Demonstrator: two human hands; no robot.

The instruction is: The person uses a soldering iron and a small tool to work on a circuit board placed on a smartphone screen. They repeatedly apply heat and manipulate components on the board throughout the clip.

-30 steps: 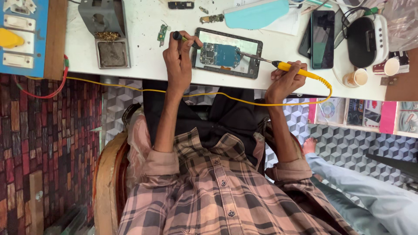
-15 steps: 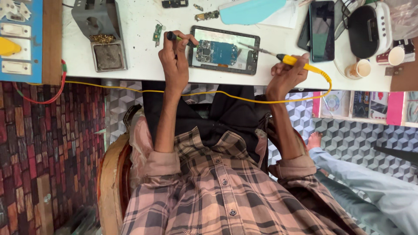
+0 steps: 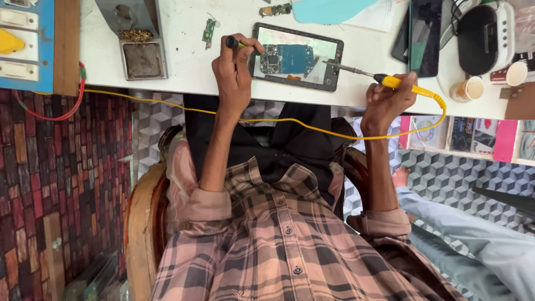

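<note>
Left hand grips a dark tool; right hand clenches the yellow soldering iron. Opened phone looks fragile. Best held by its edges.

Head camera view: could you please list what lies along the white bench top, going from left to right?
Blue switch panel → metal sponge tray → small green circuit board → left hand with a dark tool → opened phone → yellow-handled soldering iron in the right hand → paper cup.
</note>
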